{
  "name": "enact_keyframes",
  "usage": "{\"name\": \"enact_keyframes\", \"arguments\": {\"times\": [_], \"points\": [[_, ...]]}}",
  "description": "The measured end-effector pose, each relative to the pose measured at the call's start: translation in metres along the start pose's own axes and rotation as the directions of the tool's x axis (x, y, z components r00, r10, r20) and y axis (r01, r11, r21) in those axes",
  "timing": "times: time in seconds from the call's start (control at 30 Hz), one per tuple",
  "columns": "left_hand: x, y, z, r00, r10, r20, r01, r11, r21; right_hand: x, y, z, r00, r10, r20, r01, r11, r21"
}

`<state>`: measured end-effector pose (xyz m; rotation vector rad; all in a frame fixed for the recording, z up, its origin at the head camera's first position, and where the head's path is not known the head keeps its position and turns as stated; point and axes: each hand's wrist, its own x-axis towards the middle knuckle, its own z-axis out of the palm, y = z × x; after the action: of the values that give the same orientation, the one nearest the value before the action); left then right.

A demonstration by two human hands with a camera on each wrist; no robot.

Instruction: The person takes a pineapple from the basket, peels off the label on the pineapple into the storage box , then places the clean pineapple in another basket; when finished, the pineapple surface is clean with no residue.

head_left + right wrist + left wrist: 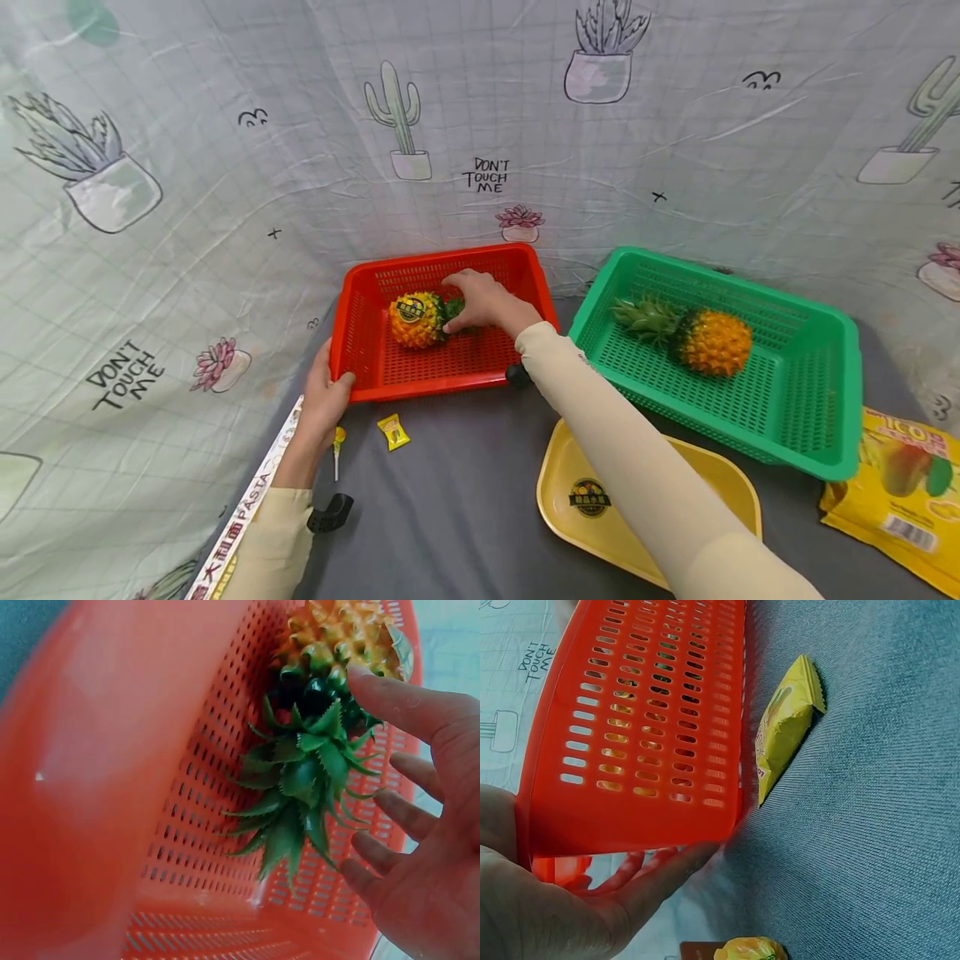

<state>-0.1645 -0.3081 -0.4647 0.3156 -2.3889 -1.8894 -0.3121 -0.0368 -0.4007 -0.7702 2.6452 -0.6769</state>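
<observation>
In the head view my left hand [327,400] grips the left front corner of a red plastic basket [427,387]. The left wrist view shows the thumb and fingers around that basket's end wall [547,817]. Inside the basket lies a small orange pineapple [417,331] with a dark label, its leafy crown pointing right. My right hand [480,298] hovers over the crown with fingers spread. In the right wrist view the thumb lies close to the pineapple [330,649]; whether it touches cannot be told. The green crown [296,769] shows beside the loosely bent fingers.
A green basket [787,450] holding another pineapple [716,343] stands to the right. In front are a yellow tray [558,500], a wrapped yellow candy [393,432] and a lollipop [339,437]. A yellow mango-printed bag [900,492] lies at far right. Patterned cloth [465,100] hangs behind.
</observation>
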Motion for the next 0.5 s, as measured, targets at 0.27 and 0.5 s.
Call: {"name": "enact_keyframes", "arguments": {"times": [0.27, 0.5], "points": [[-0.001, -0.002, 0.003, 1.000, -0.002, 0.004, 0.002, 1.000, 0.002, 0.008, 0.004, 0.006, 1.000, -0.007, -0.004, 0.007, 0.999, -0.046], [-0.001, 0.000, 0.003, 1.000, 0.017, -0.002, -0.017, 1.000, 0.006, 0.015, -0.005, 0.011, 0.997, -0.028, 0.070, 0.031, 0.999, -0.030]]}}
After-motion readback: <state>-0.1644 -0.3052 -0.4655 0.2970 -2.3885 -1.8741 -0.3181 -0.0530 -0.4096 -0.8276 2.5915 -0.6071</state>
